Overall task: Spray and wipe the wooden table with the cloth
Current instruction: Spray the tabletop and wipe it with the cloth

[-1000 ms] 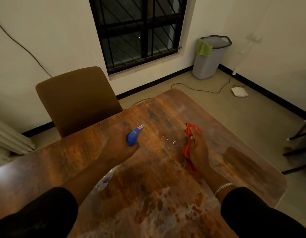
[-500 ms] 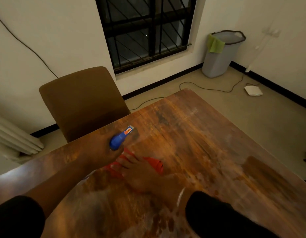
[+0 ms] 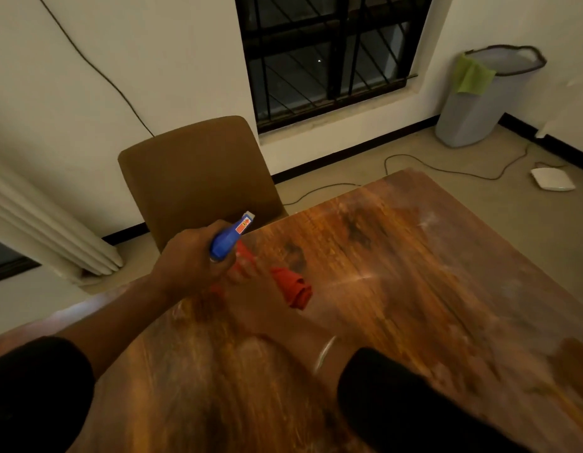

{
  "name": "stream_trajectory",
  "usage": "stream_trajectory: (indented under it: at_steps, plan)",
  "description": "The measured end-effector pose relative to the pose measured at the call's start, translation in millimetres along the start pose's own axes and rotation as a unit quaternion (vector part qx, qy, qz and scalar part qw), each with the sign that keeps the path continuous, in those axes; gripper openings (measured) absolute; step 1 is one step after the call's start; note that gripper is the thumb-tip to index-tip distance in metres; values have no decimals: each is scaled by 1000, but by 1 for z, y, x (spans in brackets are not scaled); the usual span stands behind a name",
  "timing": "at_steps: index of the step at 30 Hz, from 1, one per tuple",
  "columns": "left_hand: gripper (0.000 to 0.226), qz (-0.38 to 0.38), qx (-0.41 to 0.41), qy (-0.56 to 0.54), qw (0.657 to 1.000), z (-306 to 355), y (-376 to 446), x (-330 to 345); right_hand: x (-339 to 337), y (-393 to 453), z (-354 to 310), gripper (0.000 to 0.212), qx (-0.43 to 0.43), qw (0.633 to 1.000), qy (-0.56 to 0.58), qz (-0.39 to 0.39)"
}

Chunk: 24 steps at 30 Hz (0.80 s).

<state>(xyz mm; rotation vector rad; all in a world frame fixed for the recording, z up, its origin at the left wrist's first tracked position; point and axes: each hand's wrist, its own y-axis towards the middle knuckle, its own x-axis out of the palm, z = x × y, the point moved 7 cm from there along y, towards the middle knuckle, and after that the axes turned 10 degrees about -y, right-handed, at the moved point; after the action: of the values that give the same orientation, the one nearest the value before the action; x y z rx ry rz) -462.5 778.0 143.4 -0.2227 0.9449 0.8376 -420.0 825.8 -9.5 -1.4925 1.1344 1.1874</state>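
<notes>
Since 1 s ago right hand point(image 3: 251, 273), blurred, grip unclear, swept red cloth point(image 3: 291, 287) left across wooden table point(image 3: 414, 273) beneath left hand point(image 3: 192, 259) gripping spray bottle point(image 3: 229, 238): wiping underway.

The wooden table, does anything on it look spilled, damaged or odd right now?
No spill shows. The wooden table has dark blotches and pale streaks. The red cloth lies bunched where the blurred right hand wipes; the left hand grips the spray bottle.

No text is reading clearly anywhere. A small red-and-orange label is showing near the nozzle of the blue spray bottle head point(image 3: 232, 237), left of the frame's centre, but its marks are blurring too much for any word or number to be made out.
</notes>
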Motion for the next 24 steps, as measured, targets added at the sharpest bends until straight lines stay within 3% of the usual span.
stream_trajectory:
  at_steps: [2, 5, 8, 10, 11, 13, 15, 16, 18, 20, 22, 24]
  plan:
    - [39, 6, 6, 5, 1000, -5, 8, 2, 22, 9, -51, 41, -87, 996, 31, -6]
    - [47, 5, 20, 21, 1000, -10, 13, 5, -4, 20, -23, 58, -95, 994, 12, 53]
    - [47, 61, 26, 3, 998, -12, 23, 3, -43, 25, 94, 63, -9, 995, -60, 75]
    - [48, 61, 35, 4, 998, -9, 32, 15, -64, 9, 218, 54, 115, 987, -86, 67]
    - [49, 52, 36, 7, 998, -7, 34, 21, -74, -7, 280, 53, 181, 976, -109, 49]
    - [54, 30, 60, 15, 998, -3, 37, 34, -79, -42, 384, 75, 254, 948, -193, -21]
    - [60, 14, 79, 10, 997, 3, 44, 45, -71, -64, 442, 82, 315, 928, -187, -66]
    - [61, 15, 83, -2, 996, 6, 49, 49, -66, -65, 444, 76, 332, 929, -154, -53]
    - [64, 15, 92, -26, 995, 15, 61, 56, -65, -51, 409, 59, 322, 941, -93, 52]
    - [74, 3, 90, -51, 995, 29, 76, 68, -64, -26, 349, 50, 217, 968, -71, 104]
    - [86, -8, 88, -73, 993, 40, 89, 80, -51, -5, 288, 50, 91, 991, -74, 66]
    - [79, -31, 72, -98, 992, 53, 104, 92, -48, -3, 270, 52, 43, 997, -62, 33]
